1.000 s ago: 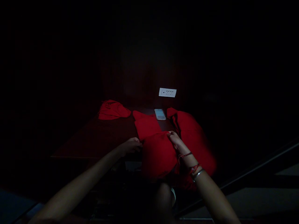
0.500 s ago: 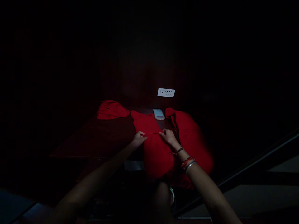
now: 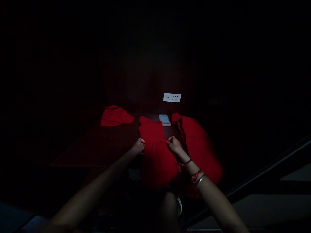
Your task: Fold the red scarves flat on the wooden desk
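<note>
The scene is very dark. A red cloth (image 3: 155, 152) lies over the near edge of a dark wooden table (image 3: 102, 145) and hangs down toward my lap. My left hand (image 3: 138, 147) pinches its left edge with closed fingers. My right hand (image 3: 175, 145), with bangles and red threads on the wrist, pinches its right edge at about the same height. Both hands hold the cloth along one crosswise line.
A larger red cloth heap (image 3: 199, 142) lies to the right of my hands. Another crumpled red cloth (image 3: 115, 116) sits at the far left of the table. A phone (image 3: 165, 119) lies at the back, below a white wall socket plate (image 3: 172, 97).
My hands moved up the cloth from its lower part to a line farther onto the table, then spread slightly apart to its two edges. The cloth now lies flatter.
</note>
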The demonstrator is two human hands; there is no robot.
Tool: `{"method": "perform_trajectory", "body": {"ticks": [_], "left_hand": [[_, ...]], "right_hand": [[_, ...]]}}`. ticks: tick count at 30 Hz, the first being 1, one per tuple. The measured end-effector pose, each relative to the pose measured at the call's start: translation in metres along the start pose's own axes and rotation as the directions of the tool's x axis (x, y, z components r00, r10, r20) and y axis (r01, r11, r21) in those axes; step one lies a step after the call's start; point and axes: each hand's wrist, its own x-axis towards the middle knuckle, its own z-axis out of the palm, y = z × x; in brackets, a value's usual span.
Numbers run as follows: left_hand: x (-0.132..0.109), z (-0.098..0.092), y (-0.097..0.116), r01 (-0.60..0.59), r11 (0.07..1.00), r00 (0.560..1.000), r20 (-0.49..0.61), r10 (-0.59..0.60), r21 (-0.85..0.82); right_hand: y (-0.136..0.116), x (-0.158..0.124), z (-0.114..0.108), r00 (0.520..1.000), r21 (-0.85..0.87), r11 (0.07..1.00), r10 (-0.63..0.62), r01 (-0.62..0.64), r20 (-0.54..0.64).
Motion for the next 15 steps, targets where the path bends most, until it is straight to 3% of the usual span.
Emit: {"method": "perform_trajectory", "body": {"ticks": [4, 7, 11, 15], "left_hand": [[-0.001, -0.007, -0.004, 0.064, 0.997, 0.993, 0.105, -0.061, -0.030], [0.000, -0.006, -0.002, 0.076, 0.996, 0.984, 0.165, -0.069, -0.039], [0.007, -0.004, 0.016, 0.013, 1.000, 0.999, 0.049, -0.012, -0.014], [0.032, -0.009, 0.044, -0.047, 0.998, 0.999, -0.012, 0.048, 0.049]], "right_hand": [[0.004, -0.003, -0.001, 0.995, 0.303, 0.948, 0.081, -0.097, 0.063], [0.002, -0.006, 0.003, 0.985, 0.379, 0.911, 0.131, -0.165, 0.113], [-0.017, 0.003, 0.003, 0.964, 0.401, 0.887, 0.150, -0.229, 0.219], [-0.045, 0.030, -0.002, 0.934, 0.399, 0.882, 0.115, -0.253, 0.338]]}}
